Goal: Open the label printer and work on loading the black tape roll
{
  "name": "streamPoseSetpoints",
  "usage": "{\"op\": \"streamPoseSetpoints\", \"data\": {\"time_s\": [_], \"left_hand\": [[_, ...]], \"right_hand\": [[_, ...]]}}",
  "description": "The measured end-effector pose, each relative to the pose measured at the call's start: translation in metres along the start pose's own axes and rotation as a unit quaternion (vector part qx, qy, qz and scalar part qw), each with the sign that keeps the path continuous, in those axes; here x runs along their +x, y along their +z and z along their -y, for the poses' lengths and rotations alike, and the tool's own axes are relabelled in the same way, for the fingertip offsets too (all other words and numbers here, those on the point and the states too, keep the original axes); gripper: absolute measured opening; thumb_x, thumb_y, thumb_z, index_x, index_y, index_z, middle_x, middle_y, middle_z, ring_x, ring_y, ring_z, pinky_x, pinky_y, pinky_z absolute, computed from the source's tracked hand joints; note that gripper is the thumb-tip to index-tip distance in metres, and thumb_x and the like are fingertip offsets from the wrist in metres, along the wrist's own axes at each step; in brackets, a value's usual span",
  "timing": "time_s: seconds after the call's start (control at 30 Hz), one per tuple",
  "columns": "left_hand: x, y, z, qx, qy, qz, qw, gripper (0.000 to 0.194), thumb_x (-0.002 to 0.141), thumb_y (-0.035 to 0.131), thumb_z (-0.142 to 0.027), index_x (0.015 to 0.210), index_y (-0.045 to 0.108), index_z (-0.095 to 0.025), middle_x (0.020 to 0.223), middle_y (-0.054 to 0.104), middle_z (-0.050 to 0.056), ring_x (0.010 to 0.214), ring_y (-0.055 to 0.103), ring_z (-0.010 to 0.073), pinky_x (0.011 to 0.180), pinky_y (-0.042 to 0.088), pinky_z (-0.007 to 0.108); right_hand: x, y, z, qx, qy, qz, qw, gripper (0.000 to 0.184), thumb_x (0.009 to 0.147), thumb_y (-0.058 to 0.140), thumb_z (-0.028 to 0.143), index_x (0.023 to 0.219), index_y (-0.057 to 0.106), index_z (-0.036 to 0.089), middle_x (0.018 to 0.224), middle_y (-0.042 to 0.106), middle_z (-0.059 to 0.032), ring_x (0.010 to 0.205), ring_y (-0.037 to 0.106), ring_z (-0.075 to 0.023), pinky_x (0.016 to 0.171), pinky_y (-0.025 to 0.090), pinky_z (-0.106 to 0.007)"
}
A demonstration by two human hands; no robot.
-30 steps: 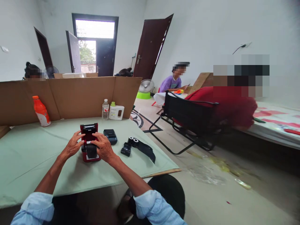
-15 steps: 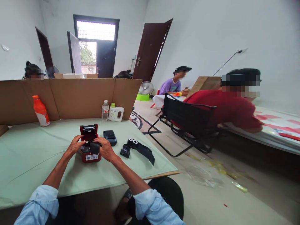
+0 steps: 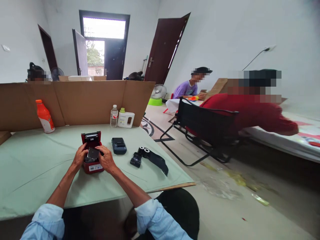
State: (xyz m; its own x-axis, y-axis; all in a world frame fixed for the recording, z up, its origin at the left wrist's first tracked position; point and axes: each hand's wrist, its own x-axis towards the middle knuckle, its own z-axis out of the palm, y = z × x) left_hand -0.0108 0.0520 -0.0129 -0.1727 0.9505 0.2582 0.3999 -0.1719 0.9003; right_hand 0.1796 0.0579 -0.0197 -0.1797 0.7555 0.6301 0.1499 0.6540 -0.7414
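Observation:
A small red label printer stands on the table with its lid raised, and a white sticker is on its front. My left hand is closed against the printer's left side, thumb and fingertips at the opening. Between thumb and fingers, my right hand pinches a flat, dark, square piece, tilted over the open compartment. The inside beneath that piece is largely hidden. Right of my right hand sits a dark blue portable printer. Farther right lies a black strap-like device with two white rings.
An orange bottle, a clear water bottle and a white handled jug stand along the cardboard screen. Right of the table are a black folding chair with a person in red, and plastic scraps on the floor.
The dark square piece has shifted left and tipped flatter over the printer's opening, my right hand moving with it. The printer has turned slightly. The person in red leans farther right.

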Motion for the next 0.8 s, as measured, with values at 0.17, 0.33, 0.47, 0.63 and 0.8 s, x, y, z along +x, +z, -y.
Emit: {"op": "streamPoseSetpoints", "data": {"time_s": [0.17, 0.33, 0.47, 0.63, 0.8], "left_hand": [[-0.002, -0.016, -0.008, 0.011, 0.024, -0.010, 1.000, 0.047, 0.072, 0.063, -0.026, 0.117, 0.075, -0.021, 0.137, 0.066, 0.010, 0.134, 0.055, 0.0321, 0.113, 0.044, 0.048], [-0.008, -0.027, -0.036, 0.000, 0.058, 0.048, 0.997, 0.046, 0.069, 0.066, -0.024, 0.115, 0.075, -0.020, 0.121, 0.074, 0.008, 0.116, 0.066, 0.0287, 0.099, 0.054, 0.044], [-0.013, -0.026, -0.062, -0.006, 0.078, 0.144, 0.986, 0.039, 0.071, 0.073, -0.029, 0.108, 0.076, -0.017, 0.104, 0.079, 0.007, 0.100, 0.071, 0.0272, 0.092, 0.056, 0.040], [-0.015, -0.023, -0.082, -0.030, 0.051, 0.204, 0.977, 0.045, 0.075, 0.078, -0.045, 0.109, 0.077, -0.016, 0.105, 0.080, 0.008, 0.100, 0.072, 0.0298, 0.090, 0.056, 0.042], [-0.014, -0.018, -0.083, -0.052, 0.026, 0.221, 0.974, 0.047, 0.072, 0.080, -0.050, 0.104, 0.077, -0.016, 0.100, 0.080, 0.007, 0.097, 0.072, 0.0314, 0.088, 0.057, 0.042]], "right_hand": [[0.022, -0.017, 0.015, 0.002, 0.001, 0.042, 0.999, 0.022, 0.083, 0.059, 0.015, 0.091, 0.079, 0.022, 0.096, 0.076, -0.0059, 0.092, 0.068, -0.0228, 0.091, 0.052, -0.036], [0.052, -0.033, 0.036, 0.098, 0.068, 0.157, 0.980, 0.022, 0.087, 0.061, 0.032, 0.083, 0.078, 0.019, 0.076, 0.069, 0.0005, 0.073, 0.061, -0.0174, 0.067, 0.046, -0.026], [0.069, -0.035, 0.047, 0.141, 0.096, 0.169, 0.971, 0.039, 0.085, 0.067, 0.054, 0.074, 0.070, 0.016, 0.062, 0.054, 0.0039, 0.060, 0.048, -0.0121, 0.054, 0.037, -0.022], [0.083, -0.041, 0.058, 0.156, 0.102, 0.174, 0.967, 0.050, 0.080, 0.069, 0.065, 0.066, 0.059, 0.019, 0.060, 0.045, 0.0059, 0.056, 0.042, -0.0098, 0.051, 0.040, -0.021], [0.092, -0.051, 0.068, 0.184, 0.105, 0.165, 0.963, 0.052, 0.076, 0.072, 0.069, 0.071, 0.063, 0.018, 0.063, 0.052, 0.0047, 0.059, 0.047, -0.0106, 0.054, 0.044, -0.021]]}}
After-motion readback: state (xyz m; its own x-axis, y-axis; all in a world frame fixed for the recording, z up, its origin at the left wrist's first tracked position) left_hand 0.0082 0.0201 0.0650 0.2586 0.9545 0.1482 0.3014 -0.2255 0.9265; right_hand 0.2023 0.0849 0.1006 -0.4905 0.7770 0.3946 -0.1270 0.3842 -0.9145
